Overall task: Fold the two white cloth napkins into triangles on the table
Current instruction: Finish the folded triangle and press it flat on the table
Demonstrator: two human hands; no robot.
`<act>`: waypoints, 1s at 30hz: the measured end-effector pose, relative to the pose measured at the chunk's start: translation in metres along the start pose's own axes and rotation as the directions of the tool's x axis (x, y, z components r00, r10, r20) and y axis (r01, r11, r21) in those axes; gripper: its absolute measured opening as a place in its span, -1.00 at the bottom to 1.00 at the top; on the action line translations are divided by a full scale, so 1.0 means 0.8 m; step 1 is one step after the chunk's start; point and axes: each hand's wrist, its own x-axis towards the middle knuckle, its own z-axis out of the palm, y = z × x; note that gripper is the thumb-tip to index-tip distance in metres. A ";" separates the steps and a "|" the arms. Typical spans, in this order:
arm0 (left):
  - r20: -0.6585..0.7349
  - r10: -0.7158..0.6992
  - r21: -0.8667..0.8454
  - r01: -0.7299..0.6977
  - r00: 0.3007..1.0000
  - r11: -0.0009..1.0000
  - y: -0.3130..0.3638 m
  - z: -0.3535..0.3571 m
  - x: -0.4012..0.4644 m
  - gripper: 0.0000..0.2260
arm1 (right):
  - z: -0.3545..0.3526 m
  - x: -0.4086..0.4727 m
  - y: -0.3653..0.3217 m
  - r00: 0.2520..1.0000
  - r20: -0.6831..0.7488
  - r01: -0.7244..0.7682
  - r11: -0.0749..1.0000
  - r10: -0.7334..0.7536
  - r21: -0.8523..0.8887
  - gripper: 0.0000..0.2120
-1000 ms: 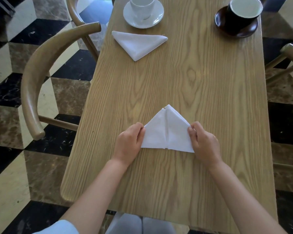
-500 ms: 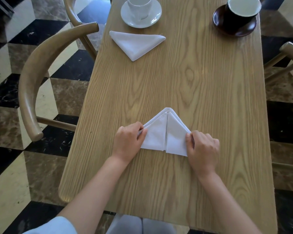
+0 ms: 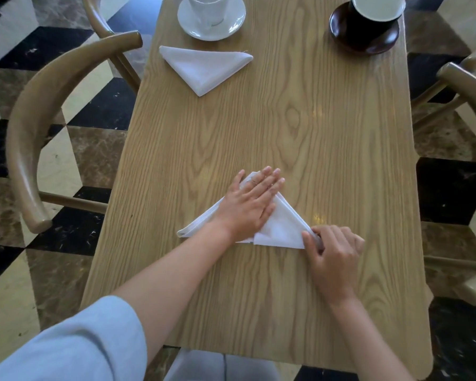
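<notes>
While my wooden table (image 3: 327, 149) carries everything, the near napkin (image 3: 282, 229) lies on it as a triangle. My left hand (image 3: 249, 204) presses flat on it with straight fingers, and my right hand (image 3: 331, 250) pinches its right corner, fingers curled in a closed grip. The far napkin (image 3: 205, 67) lies folded into a triangle just beside the white saucer (image 3: 231, 26), which holds a white cup (image 3: 208, 8). A dark saucer (image 3: 338, 22) holds a dark cup (image 3: 368, 22); I cannot tell what either cup contains.
</notes>
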 end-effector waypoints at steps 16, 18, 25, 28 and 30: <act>-0.025 -0.040 -0.025 0.040 0.999 0.999 0.006 0.000 0.001 -0.51 | 0.007 0.020 -0.065 0.980 0.076 -0.167 0.967 0.184 -0.193 -0.52; -0.015 -0.038 -0.026 0.037 0.999 0.999 0.005 0.002 0.001 -0.51 | 0.025 0.023 -0.081 0.956 0.237 -0.121 0.968 0.173 -0.218 -0.51; -0.105 -0.002 -0.109 -0.010 0.994 0.994 0.001 0.005 0.001 -0.53 | 0.021 -0.014 -0.051 0.931 0.302 -0.107 0.945 0.204 -0.309 -0.43; -0.210 -0.148 -0.632 -0.018 0.967 0.775 -0.002 -0.005 0.005 -0.56 | 0.019 0.001 -0.060 0.947 0.259 -0.110 0.950 0.189 -0.291 -0.43; -0.169 -0.352 -0.862 0.034 0.921 0.506 0.001 -0.018 0.008 -0.55 | 0.028 0.031 -0.082 0.968 0.234 -0.031 0.971 0.089 -0.239 -0.46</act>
